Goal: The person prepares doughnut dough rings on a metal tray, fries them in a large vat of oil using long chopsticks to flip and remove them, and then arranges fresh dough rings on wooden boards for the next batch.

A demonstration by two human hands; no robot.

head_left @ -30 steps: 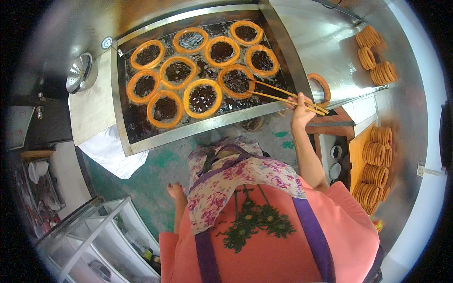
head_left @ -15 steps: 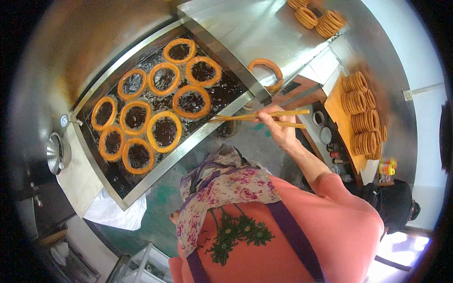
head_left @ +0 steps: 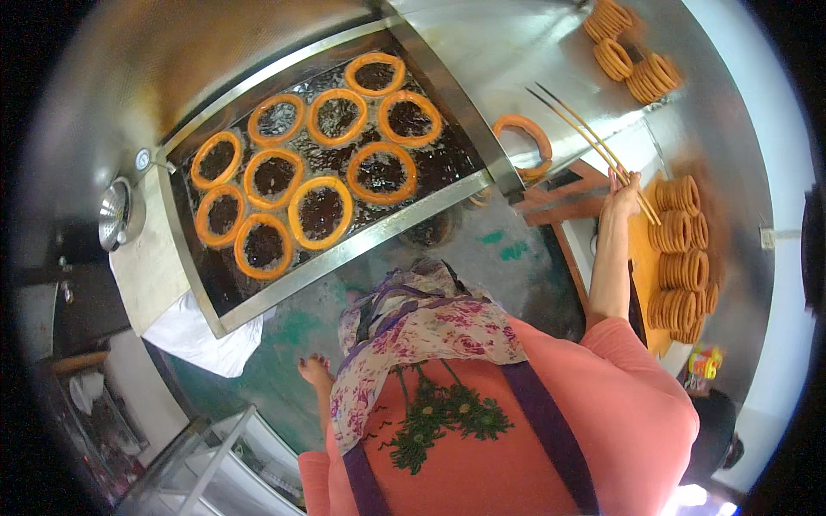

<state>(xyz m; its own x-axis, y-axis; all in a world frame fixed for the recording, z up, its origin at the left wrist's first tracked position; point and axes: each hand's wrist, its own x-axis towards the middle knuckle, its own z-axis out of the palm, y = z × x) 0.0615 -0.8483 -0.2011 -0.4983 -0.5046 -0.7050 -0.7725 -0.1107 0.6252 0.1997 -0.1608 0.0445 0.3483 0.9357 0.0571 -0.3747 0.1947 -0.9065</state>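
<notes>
My right hand (head_left: 625,194) grips a pair of long wooden chopsticks (head_left: 585,138) at the right of the fryer, their tips over the steel counter (head_left: 482,52). A lone fried dough ring (head_left: 533,133) lies beside the fryer's right edge, below the chopstick tips. In the wide fryer (head_left: 344,222), several golden rings (head_left: 335,116) float in dark bubbling oil, one paler ring (head_left: 301,232) near the front. My left hand (head_left: 315,368) hangs low beside the floral apron (head_left: 443,331), fingers apart, holding nothing.
Stacked rings stand on the back counter (head_left: 645,77) and wooden board (head_left: 641,301) at right. A steel strainer (head_left: 114,215), dial gauge (head_left: 143,159) and white cloth (head_left: 202,340) are at left. A rack (head_left: 224,447) is lower left. A person in dark clothing (head_left: 714,430) is lower right.
My right hand has lifted the chopsticks away from the fryer's front edge toward the right, tips now pointing up-left over the counter. The camera's view has turned, shifting the scene.
</notes>
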